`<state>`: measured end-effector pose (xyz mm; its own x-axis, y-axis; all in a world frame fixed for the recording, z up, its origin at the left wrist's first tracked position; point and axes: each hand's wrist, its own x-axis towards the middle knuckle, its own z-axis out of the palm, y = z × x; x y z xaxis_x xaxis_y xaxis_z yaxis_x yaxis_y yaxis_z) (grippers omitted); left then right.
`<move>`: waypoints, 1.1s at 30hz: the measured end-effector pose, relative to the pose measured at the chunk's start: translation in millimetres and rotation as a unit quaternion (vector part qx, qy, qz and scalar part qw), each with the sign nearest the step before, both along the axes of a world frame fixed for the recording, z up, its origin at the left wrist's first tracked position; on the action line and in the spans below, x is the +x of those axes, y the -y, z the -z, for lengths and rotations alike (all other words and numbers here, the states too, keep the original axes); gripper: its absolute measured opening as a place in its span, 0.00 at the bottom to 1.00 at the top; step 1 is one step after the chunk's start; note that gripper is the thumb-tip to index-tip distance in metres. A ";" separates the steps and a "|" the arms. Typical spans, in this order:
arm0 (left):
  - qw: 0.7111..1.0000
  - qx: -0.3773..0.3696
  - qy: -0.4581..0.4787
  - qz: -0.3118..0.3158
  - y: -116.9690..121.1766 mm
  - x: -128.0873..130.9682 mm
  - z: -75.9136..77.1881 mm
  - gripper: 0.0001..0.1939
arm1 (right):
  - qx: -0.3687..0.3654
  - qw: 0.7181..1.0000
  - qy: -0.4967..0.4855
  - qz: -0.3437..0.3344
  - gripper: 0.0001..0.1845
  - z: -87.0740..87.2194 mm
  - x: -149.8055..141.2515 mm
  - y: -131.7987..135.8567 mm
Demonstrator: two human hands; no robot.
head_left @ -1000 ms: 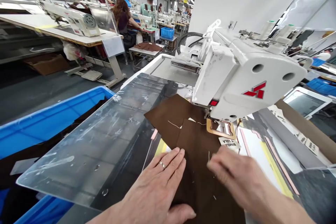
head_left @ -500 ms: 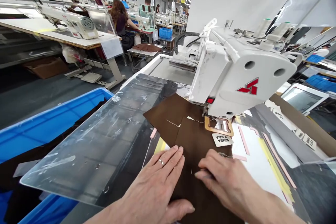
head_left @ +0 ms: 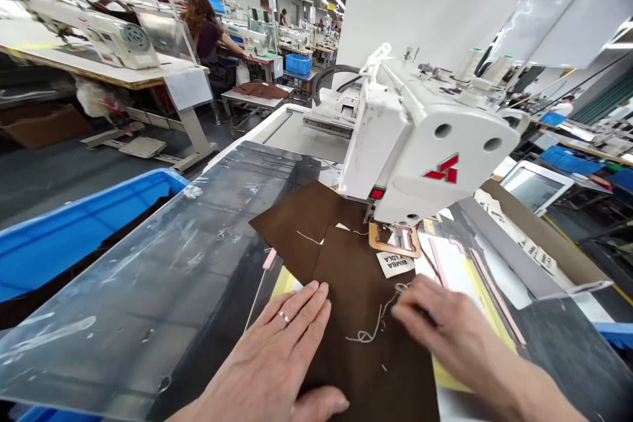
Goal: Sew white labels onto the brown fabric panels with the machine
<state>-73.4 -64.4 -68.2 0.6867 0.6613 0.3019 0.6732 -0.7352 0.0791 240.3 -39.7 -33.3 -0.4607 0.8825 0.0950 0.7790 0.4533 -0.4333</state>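
Observation:
My left hand lies flat on a dark brown fabric piece, fingers stretched out and thumb apart. My right hand hovers at the fabric's right edge with fingers curled together; what they hold, if anything, is hidden. Loose pale thread lies tangled on the fabric, running up to the right fingertips. Beyond the hands, a white label with black lettering sits on the fabric beside the copper-coloured clamp frame of a white sewing machine. A second brown fabric piece extends to the left.
A clear plastic plate covers the left of the work surface. Beside it stands a blue bin with dark fabric. An open cardboard box of labels and a screen are at right. Behind, a person sits at another machine.
My right hand has moved right across the fabric, and tangled thread now shows where it was. The view has shifted a little to the right. My left hand stays flat on the fabric.

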 end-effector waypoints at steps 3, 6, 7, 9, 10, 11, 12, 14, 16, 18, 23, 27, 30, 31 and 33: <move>1.000 0.023 0.005 -0.004 -2.9 -0.3 7.0 0.43 | -0.007 0.995 0.085 -0.052 0.11 14.4 -15.6 10.1; 1.000 0.022 -0.008 -0.003 -4.3 -1.0 8.1 0.42 | 0.036 0.991 0.116 -0.061 0.11 22.3 -17.1 10.5; 1.000 0.023 -0.013 0.001 -4.4 -1.2 7.2 0.41 | 0.054 0.992 0.100 -0.046 0.10 21.7 -12.2 9.2; 0.999 0.033 -0.022 0.008 -4.6 -1.2 5.1 0.40 | 0.071 0.996 0.050 0.002 0.10 16.8 2.7 6.8; 0.999 0.036 -0.029 0.009 -4.6 -1.1 4.3 0.40 | 0.070 0.997 0.024 0.026 0.11 13.5 10.7 6.3; 0.999 0.039 -0.033 0.008 -4.7 -0.9 3.8 0.40 | 0.063 0.997 0.005 0.042 0.12 10.3 17.5 6.7; 0.999 0.040 -0.036 0.008 -4.9 -0.9 3.8 0.41 | 0.054 0.997 -0.007 0.048 0.13 7.8 22.7 7.9; 0.998 0.039 -0.040 0.010 -4.9 -1.6 4.5 0.42 | 0.040 0.998 -0.015 0.040 0.15 5.4 26.6 12.4; 0.998 0.038 -0.042 0.012 -4.4 -3.0 4.4 0.43 | 0.017 0.999 -0.011 0.028 0.14 6.4 23.3 17.9; 0.998 0.034 -0.045 0.013 -3.2 -3.5 1.2 0.43 | -0.013 1.000 0.006 0.020 0.06 9.2 16.4 22.3; 0.998 0.016 0.013 0.055 -1.4 14.3 -22.0 0.32 | -0.035 0.996 0.078 -0.032 0.17 17.2 -1.9 26.2; 0.990 -0.045 -0.001 0.131 -6.0 41.5 -32.6 0.26 | 0.016 0.996 0.070 -0.062 0.10 20.7 -3.6 22.0; 0.985 -0.082 -0.040 0.146 -9.8 50.6 -27.7 0.28 | 0.101 0.995 0.010 0.021 0.09 17.0 14.2 14.7; 0.984 -0.092 -0.044 0.144 -10.5 50.8 -25.4 0.29 | 0.119 0.991 -0.004 0.067 0.08 14.9 22.0 13.5; 0.983 -0.108 -0.041 0.141 -11.1 48.8 -21.9 0.30 | 0.111 0.986 -0.015 0.124 0.09 11.3 34.0 16.0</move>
